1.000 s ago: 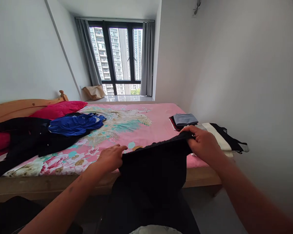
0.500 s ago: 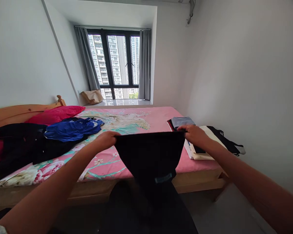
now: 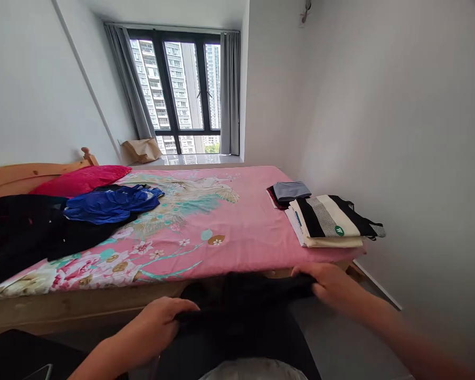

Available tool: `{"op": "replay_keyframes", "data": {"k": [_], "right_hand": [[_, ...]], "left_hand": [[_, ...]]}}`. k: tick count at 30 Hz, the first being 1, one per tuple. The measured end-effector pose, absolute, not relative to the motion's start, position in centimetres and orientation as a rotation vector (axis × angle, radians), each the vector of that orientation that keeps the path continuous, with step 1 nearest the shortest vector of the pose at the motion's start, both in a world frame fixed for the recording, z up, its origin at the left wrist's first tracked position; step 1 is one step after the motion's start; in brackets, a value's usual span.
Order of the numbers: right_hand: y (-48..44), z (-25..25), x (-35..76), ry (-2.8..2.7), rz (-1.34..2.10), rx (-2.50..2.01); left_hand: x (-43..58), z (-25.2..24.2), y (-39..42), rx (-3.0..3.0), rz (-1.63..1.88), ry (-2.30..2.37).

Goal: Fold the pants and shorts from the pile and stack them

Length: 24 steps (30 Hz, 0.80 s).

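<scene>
My left hand (image 3: pixel 158 323) grips one end of a black garment (image 3: pixel 249 296), thumb pressed on the cloth. The other end is pinched in my right hand (image 3: pixel 334 287). Stretched sideways between them, the garment is low over my lap, just in front of the bed's near edge. Its exact kind cannot be made out, since dark cloth merges with the dark area beneath. Beyond my right hand, a stack of folded clothes (image 3: pixel 328 221) lies on the pink floral bed sheet (image 3: pixel 245 221).
A folded grey cloth (image 3: pixel 291 190) tops a smaller pile behind the stack. On the left of the bed lie a crumpled blue garment (image 3: pixel 113 205), black clothing (image 3: pixel 19 232) and a red pillow (image 3: pixel 83 179). A paper bag (image 3: pixel 142 150) stands on the windowsill.
Both hands have come down and closer to me, bringing the black garment from above the bed edge to near my lap. The view has tilted slightly downward.
</scene>
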State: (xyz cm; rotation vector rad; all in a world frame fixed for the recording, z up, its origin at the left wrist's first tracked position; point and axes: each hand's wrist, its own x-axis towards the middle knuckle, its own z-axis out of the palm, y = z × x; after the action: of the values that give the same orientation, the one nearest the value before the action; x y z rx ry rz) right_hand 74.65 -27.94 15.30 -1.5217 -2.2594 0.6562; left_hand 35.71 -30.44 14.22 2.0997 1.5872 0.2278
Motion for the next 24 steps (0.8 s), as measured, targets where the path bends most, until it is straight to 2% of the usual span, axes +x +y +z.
{"op": "replay_keyframes", "data": {"k": [6, 11, 15, 19, 24], "right_hand": [[-25.5, 19.1, 70.7, -1.962, 0.617, -1.42], [-24.9, 19.5, 66.6, -2.066, 0.537, -1.253], [-22.5, 19.1, 68.4, -2.138, 0.452, -1.458], [-24.0, 18.7, 69.7, -2.263, 0.386, -1.426], [-29.7, 19.3, 65.4, -2.242, 0.807, -1.059]], "left_hand": [[38.0, 16.0, -29.5, 2.229, 0.141, 1.569], [42.9, 15.2, -28.3, 2.209, 0.418, 1.4], [42.3, 16.7, -25.9, 2.087, 0.688, 1.536], [41.8, 19.3, -25.0, 2.243, 0.665, 1.688], [47.0, 20.3, -25.9, 2.416, 0.586, 1.753]]}}
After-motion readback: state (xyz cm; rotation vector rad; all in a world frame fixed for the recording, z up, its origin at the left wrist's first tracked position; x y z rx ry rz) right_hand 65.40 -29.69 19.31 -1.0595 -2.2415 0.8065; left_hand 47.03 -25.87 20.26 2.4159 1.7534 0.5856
